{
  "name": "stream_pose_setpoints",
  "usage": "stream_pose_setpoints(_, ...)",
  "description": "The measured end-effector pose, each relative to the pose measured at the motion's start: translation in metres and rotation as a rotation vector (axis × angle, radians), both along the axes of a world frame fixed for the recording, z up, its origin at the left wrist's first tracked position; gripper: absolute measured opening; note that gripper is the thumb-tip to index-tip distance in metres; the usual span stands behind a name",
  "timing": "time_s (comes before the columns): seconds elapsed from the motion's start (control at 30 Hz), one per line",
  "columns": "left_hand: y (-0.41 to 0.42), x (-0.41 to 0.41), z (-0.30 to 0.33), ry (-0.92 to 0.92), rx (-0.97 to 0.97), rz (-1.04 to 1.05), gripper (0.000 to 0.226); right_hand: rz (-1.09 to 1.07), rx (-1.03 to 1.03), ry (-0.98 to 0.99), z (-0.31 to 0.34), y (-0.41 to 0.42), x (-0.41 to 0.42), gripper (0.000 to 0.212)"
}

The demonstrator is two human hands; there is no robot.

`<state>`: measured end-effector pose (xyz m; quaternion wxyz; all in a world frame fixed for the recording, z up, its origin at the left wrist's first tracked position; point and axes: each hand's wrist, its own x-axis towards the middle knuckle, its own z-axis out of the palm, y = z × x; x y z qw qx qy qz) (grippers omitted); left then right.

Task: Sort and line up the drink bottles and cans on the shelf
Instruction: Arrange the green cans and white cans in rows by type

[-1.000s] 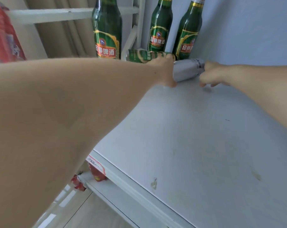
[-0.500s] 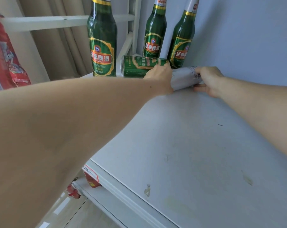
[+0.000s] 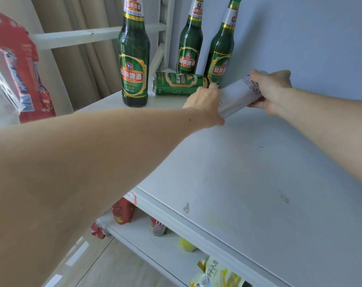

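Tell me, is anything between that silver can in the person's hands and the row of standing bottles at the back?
Yes. A green can lies on its side on the shelf, directly between the silver can and the standing green bottles. The left hand and right hand both hold the silver can, tilted. Nothing else visible blocks the way.

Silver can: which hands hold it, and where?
Both: the right hand grips the silver can at its raised far end, the left hand at its lower end.
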<state>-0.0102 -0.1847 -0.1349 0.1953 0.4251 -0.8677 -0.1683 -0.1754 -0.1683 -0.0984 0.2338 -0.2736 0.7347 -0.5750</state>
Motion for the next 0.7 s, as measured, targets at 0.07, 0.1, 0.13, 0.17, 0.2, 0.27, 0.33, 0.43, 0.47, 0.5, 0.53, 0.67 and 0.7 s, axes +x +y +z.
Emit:
stream_pose_setpoints(0.07,0.012,0.005,0.004,-0.021,0.021,-0.016,0.065,0.008,-0.004,0.013,0.011,0.015,0.01,0.062)
stream_pose_setpoints(0.1,0.019,0.007,0.006,-0.032,0.029,-0.023,0.065,0.009,-0.004,0.014,0.016,0.023,0.014,0.067)
stream_pose_setpoints(0.13,0.026,0.009,0.009,-0.044,0.036,-0.03,0.065,0.005,0.001,0.019,0.022,0.033,0.018,0.072)
stream_pose_setpoints(0.17,0.034,0.012,0.013,-0.055,0.042,-0.039,0.065,-0.004,0.006,0.035,0.028,0.042,0.021,0.073)
stream_pose_setpoints(0.2,0.042,0.014,0.017,-0.063,0.05,-0.049,0.066,-0.014,0.005,0.054,0.035,0.053,0.024,0.072)
stream_pose_setpoints(0.27,0.06,0.021,0.027,-0.06,0.07,-0.071,0.064,-0.015,0.006,0.08,0.048,0.074,0.034,0.065)
stream_pose_setpoints(0.33,0.081,0.027,0.039,-0.04,0.088,-0.097,0.058,-0.019,0.013,0.105,0.062,0.098,0.041,0.058)
stream_pose_setpoints(0.43,0.116,0.033,0.057,-0.008,0.108,-0.148,0.06,-0.04,0.018,0.152,0.086,0.141,0.049,0.054)
stream_pose_setpoints(0.47,0.128,0.034,0.064,0.003,0.111,-0.166,0.062,-0.043,0.024,0.17,0.095,0.156,0.052,0.052)
stream_pose_setpoints(0.5,0.141,0.034,0.07,0.014,0.114,-0.183,0.064,-0.041,0.033,0.187,0.104,0.173,0.055,0.05)
stream_pose_setpoints(0.53,0.155,0.034,0.077,0.023,0.119,-0.197,0.065,-0.039,0.043,0.2,0.113,0.19,0.057,0.05)
stream_pose_setpoints(0.67,0.216,0.025,0.096,0.038,0.144,-0.273,0.068,-0.054,0.108,0.242,0.144,0.268,0.057,0.047)
stream_pose_setpoints(0.7,0.231,0.021,0.099,0.037,0.146,-0.298,0.069,-0.06,0.129,0.253,0.15,0.288,0.054,0.04)
